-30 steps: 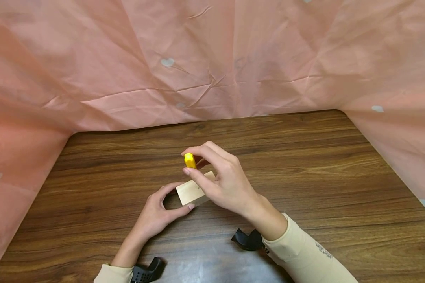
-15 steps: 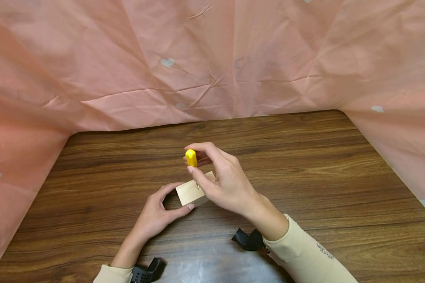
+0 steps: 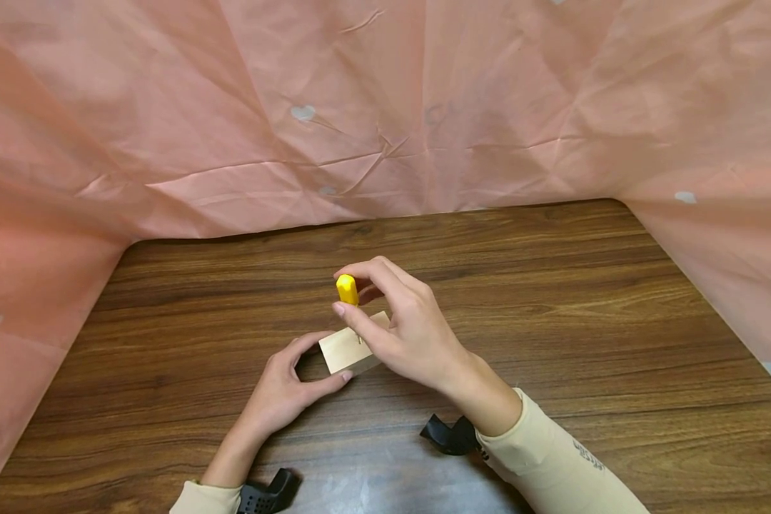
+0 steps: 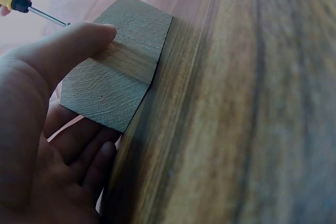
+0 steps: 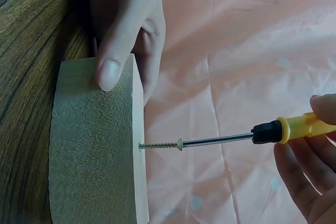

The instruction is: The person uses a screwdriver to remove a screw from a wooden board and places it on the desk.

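A pale wooden block (image 3: 345, 348) rests on the table, and my left hand (image 3: 285, 389) grips its left end between thumb and fingers. In the right wrist view a screw (image 5: 160, 145) stands out of the block's top face, its tip in the wood and most of the thread exposed. The shaft of a screwdriver (image 5: 218, 140) meets the screw head, in line with it. My right hand (image 3: 417, 335) pinches the screwdriver's yellow handle (image 3: 346, 289) with thumb and fingers above the block. In the head view the right hand hides the block's right part.
The brown wood-grain table (image 3: 585, 307) spreads around both hands. A pink cloth (image 3: 424, 107) with pale hearts hangs behind it and along both sides. Black wrist mounts (image 3: 450, 435) sit at both sleeves.
The right thumb and fingers have shifted on the yellow handle, and the handle has turned and tilted slightly. The left hand and the block have stayed in place.
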`<state>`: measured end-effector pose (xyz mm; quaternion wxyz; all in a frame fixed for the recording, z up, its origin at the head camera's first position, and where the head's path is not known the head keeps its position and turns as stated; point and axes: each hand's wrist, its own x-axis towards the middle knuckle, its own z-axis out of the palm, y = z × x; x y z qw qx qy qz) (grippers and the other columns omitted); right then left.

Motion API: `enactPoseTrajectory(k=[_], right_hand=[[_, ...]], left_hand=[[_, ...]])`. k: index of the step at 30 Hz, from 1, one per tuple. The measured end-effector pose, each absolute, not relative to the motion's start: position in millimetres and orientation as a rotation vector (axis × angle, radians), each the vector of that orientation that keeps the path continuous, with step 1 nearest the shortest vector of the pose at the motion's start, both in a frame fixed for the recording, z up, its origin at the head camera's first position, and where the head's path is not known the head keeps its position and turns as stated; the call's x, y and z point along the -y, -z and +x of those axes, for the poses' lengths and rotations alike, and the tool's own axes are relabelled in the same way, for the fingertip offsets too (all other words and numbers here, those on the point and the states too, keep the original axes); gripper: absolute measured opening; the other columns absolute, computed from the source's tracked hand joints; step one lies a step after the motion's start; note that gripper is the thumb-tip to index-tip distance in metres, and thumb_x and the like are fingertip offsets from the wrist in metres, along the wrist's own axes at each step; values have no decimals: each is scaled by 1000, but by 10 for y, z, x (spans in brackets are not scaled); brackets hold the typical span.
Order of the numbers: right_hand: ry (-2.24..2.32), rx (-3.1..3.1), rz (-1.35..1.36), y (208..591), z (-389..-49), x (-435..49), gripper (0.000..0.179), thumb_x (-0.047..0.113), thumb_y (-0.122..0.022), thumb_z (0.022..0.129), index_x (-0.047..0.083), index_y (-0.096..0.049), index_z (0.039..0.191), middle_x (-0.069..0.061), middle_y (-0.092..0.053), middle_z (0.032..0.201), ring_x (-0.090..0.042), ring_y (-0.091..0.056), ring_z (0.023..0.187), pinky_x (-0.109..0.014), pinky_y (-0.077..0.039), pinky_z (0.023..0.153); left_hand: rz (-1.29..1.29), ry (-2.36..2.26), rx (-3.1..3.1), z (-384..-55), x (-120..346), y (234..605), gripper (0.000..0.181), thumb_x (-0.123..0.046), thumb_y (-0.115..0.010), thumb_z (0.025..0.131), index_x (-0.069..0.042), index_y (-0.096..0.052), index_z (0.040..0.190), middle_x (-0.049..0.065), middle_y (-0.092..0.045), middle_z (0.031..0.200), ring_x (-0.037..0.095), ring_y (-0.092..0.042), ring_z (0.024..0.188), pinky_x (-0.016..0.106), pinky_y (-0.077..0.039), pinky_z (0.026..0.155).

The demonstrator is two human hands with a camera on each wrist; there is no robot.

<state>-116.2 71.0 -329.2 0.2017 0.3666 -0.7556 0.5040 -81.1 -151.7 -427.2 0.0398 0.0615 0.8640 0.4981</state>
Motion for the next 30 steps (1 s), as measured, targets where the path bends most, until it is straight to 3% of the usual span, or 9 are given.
enactPoseTrajectory(k=[8, 15, 30], right_hand=[[-1404, 2081, 1043, 3297, -1174, -716, 32, 4, -82, 93, 2, -72, 124, -5, -69, 100, -14, -70, 92, -25, -62, 83], [-1443, 2111, 1021, 3271, -1142, -713, 34, 1, -79, 93, 0, -66, 125, -7, -71, 104, -16, -72, 93, -24, -62, 84], [-1411, 2120, 1015, 3275, -1153, -723, 33, 0, -71, 93, 3, -70, 126, -4, -71, 101, -15, -72, 98, -26, -62, 88]], left_hand=[[216, -1524, -2659, -811, 1517, 4270, 52, -40, -93, 85, -35, -72, 132, -9, -75, 127, 15, -65, 123, 52, -44, 114], [224, -1536, -2658, -813, 1522, 4287, 52, -38, -94, 84, -35, -72, 131, -10, -76, 126, 15, -65, 122, 51, -44, 114], [214, -1530, -2664, -814, 1521, 4280, 52, -37, -95, 84, -34, -72, 131, -10, -76, 125, 14, -66, 120, 49, -45, 113]])
